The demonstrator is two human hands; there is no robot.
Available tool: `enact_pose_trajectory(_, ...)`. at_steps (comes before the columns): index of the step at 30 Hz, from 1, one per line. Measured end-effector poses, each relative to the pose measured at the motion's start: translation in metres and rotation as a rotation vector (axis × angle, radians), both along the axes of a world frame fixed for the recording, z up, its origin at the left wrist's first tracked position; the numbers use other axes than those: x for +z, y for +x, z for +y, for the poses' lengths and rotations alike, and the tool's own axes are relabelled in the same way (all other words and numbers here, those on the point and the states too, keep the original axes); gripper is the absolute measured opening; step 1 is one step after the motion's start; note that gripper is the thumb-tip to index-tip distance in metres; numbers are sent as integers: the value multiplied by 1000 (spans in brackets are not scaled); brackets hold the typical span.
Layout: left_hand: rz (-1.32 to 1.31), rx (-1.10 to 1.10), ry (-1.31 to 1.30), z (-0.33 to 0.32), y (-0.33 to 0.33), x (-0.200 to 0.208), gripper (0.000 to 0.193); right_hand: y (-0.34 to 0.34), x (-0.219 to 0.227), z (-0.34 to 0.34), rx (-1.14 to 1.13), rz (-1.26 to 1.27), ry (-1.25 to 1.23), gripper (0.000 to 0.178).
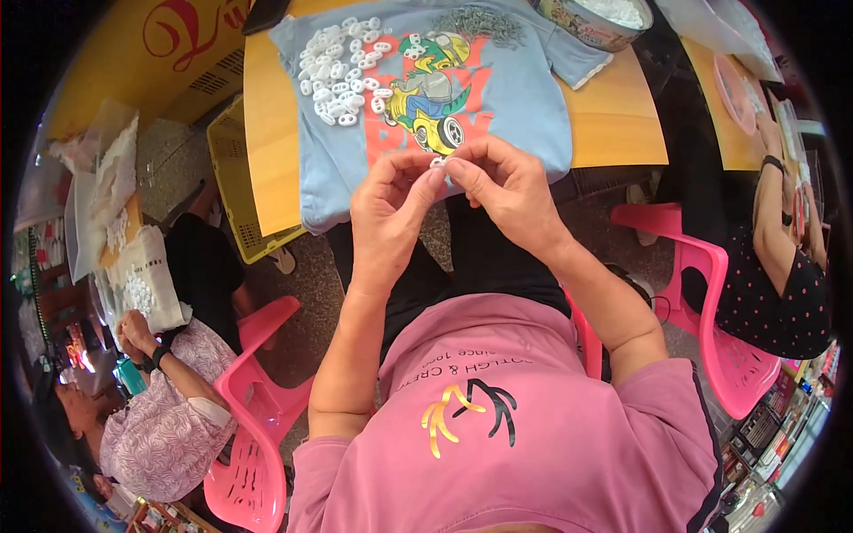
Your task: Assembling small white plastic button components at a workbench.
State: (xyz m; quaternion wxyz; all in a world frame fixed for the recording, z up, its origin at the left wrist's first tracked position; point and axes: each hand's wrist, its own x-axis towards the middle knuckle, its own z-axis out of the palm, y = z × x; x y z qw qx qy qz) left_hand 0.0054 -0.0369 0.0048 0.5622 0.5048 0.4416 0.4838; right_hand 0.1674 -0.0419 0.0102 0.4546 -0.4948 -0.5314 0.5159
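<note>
Close to the table's front edge, my left hand and my right hand meet fingertip to fingertip. Pinched between them is a small white plastic piece, mostly covered by the fingers. Beyond my hands a blue printed T-shirt lies spread over the table. On its left part is a loose heap of small white oval plastic pieces with holes in them. A pile of thin grey bits, too small to make out, rests at the shirt's far side.
A round tub of white pieces stands at the far right of the wooden table. A yellow crate sits to the left. Co-workers occupy pink chairs on both sides; the right one is beside another table.
</note>
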Motion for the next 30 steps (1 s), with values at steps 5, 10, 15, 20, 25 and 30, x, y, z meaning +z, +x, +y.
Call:
enact_pose_trajectory(5,-244,33,-117,-7,13,-9,13,-3,-6,-8,-101,316,-171,15)
enact_pose_trajectory(10,-196,29,-143,-3,9,-10,15,29,-15,19,-152,-329,298,14)
enact_pose_trajectory(15,-203,17,-149,0,4,-11,14,54,-12,51,-100,-714,492,8)
enact_pose_trajectory(20,-162,17,-165,2,2,-12,15,55,-5,61,26,-963,501,12)
enact_pose_trajectory(25,-244,-14,-201,3,-1,-9,16,57,7,82,185,-966,334,14)
enact_pose_trajectory(30,-320,1,-236,5,-4,-5,17,59,11,83,178,-783,301,15)
